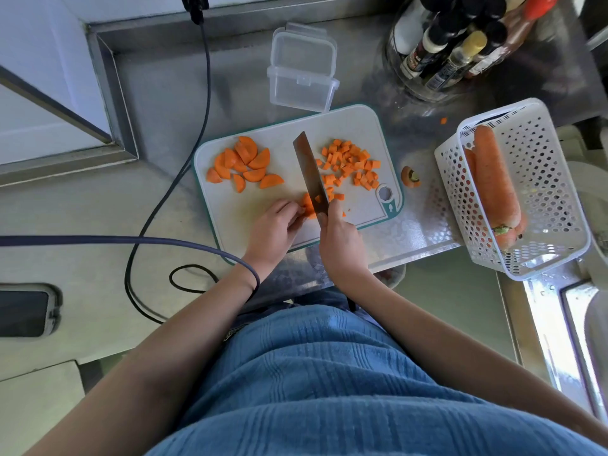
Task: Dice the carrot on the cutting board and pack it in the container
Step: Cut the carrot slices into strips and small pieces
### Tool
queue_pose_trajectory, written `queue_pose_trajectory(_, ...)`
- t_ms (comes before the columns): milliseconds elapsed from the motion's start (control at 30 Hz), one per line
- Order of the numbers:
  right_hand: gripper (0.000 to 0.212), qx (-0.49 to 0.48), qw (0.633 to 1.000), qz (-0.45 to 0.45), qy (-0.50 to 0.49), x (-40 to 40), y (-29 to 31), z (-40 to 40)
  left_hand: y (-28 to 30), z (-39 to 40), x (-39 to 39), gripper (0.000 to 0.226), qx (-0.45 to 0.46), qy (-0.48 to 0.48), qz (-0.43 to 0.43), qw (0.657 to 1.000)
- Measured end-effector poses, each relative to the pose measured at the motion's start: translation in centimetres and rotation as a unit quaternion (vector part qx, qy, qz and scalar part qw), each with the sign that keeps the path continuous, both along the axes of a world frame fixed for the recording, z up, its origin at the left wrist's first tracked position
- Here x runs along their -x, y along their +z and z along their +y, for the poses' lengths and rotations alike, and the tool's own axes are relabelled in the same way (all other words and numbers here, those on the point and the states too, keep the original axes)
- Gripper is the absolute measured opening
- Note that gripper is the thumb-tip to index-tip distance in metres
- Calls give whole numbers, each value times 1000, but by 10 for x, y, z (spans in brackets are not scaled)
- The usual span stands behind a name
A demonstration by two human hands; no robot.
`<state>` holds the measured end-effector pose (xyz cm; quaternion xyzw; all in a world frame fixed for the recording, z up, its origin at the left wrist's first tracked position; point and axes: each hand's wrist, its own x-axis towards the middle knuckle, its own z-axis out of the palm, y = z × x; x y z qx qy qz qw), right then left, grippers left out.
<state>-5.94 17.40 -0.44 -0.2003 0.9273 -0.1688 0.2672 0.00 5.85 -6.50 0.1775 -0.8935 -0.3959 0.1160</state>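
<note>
A white cutting board (pixel 283 133) with a teal rim lies on the steel counter. Half-moon carrot slices (pixel 245 162) are piled at its left, and diced carrot cubes (pixel 350 164) are scattered at its right. My right hand (pixel 339 238) grips the handle of a knife (pixel 309 171), whose blade points away from me with a cube stuck to it. My left hand (pixel 273 228) pinches a carrot piece (pixel 307 205) against the board just left of the blade. A clear plastic container (pixel 301 87) with its lid hinged back stands beyond the board, with nothing in it.
A white perforated basket (pixel 539 179) at the right holds whole carrots (pixel 493 179). A carrot end (pixel 410 176) lies beside the board, and a stray cube (pixel 443 120) sits farther back. Bottles in a glass holder (pixel 437 54) stand at the back right. Black cables (pixel 184 166) cross the left counter.
</note>
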Motion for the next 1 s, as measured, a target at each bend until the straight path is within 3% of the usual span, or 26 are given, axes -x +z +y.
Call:
queue_pose_trajectory(467, 23, -70, 997, 12, 23, -3, -8, -2, -3, -1, -3, 7, 37, -2, -14, 999)
queue_pose_trajectory(633, 29, -85, 996, 7, 34, 2, -12, -11, 2, -1, 0, 24, 13, 33, -40, 999)
queue_pose_trajectory(767, 18, -43, 999, 11, 12, 3, -14, -6, 7, 0, 7, 38, 6, 15, -64, 998)
queue_pose_trajectory(1000, 24, -11, 1000, 3, 10, 9, -13, -2, 9, -1, 14, 51, -12, 15, -66, 998)
